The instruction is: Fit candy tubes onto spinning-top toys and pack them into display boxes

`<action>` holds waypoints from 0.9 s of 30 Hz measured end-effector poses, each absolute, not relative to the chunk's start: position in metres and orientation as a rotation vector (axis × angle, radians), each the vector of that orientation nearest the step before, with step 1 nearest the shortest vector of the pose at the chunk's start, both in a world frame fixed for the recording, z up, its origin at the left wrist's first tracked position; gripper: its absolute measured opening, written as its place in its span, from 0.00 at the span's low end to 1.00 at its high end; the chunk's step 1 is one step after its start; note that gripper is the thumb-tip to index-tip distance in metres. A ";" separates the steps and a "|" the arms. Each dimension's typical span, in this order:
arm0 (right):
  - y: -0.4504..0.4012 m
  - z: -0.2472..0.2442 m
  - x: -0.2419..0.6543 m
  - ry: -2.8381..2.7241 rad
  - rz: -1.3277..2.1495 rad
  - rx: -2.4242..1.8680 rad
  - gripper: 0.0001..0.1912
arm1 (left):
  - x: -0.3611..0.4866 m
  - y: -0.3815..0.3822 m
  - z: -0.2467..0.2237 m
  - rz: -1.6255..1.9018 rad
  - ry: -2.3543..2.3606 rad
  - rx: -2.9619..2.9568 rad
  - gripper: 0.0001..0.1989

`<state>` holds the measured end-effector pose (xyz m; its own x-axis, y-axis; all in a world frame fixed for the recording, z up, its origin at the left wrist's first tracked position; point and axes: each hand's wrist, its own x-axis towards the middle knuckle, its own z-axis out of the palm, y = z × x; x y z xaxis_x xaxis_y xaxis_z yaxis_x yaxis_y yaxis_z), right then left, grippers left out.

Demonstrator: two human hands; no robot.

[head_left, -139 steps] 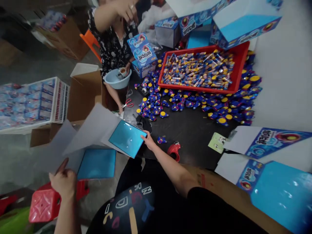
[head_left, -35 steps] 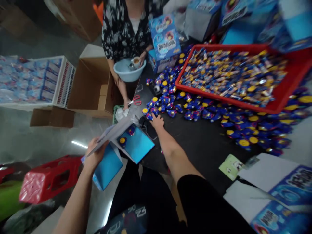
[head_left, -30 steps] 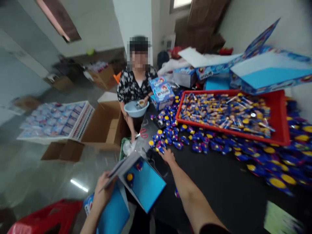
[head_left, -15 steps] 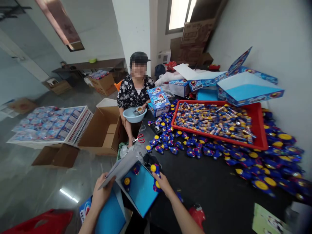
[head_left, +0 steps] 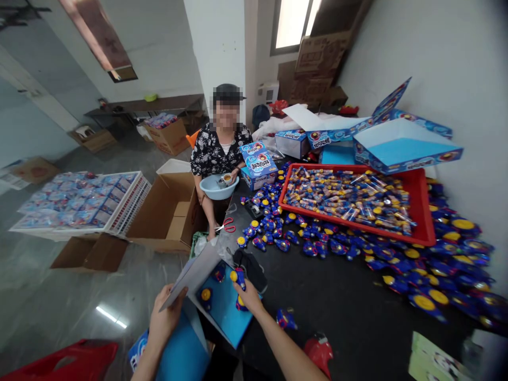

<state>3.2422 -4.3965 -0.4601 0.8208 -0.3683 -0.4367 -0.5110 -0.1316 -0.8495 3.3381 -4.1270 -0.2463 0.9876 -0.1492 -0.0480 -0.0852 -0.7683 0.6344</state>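
My left hand (head_left: 169, 312) is closed on the edge of a grey-white cardboard flap (head_left: 194, 272), the raised lid of an open box with a light-blue inside (head_left: 225, 312). Over that box, my right hand (head_left: 248, 297) grips a small blue toy with a yellow round cap (head_left: 238, 277). Another blue-and-yellow toy (head_left: 241, 304) shows just beneath the fingers; whether it is held too I cannot tell. Two similar toys, one with a yellow disc (head_left: 206, 296) and a darker one (head_left: 219, 273), lie in the box. A loose toy (head_left: 286, 319) rests on the black table (head_left: 333, 296).
A red tray (head_left: 425, 211) of wrapped tubes stands among heaped blue toys (head_left: 428, 275). Across the table, a person (head_left: 222, 151) holds a light-blue basin (head_left: 212, 185). Red scissors (head_left: 229, 225) lie near the table edge. Cardboard (head_left: 159, 217) and printed boxes (head_left: 405, 143) stand around.
My right hand has moved left over the box with the toy. The loose toy on the table is now uncovered beside my forearm. My left hand keeps its hold on the flap.
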 end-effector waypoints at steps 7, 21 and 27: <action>-4.366 -0.452 3.253 0.634 0.188 -1.907 0.21 | 3.339 -4.133 -0.241 -0.134 -0.106 2.456 0.27; -4.510 -0.428 3.393 0.658 0.194 -2.425 0.37 | 3.345 -4.136 -0.242 -0.123 -0.054 2.451 0.34; -4.538 -0.469 3.435 0.673 0.426 -2.521 0.32 | 3.343 -4.144 -0.237 -0.141 -0.092 2.480 0.30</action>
<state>3.4347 -4.5378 -0.4695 0.8295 -0.3792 -0.4100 -0.5329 -0.7570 -0.3781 3.3428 -4.1442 -0.2369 0.9918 -0.1011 -0.0787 -0.0320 -0.7901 0.6122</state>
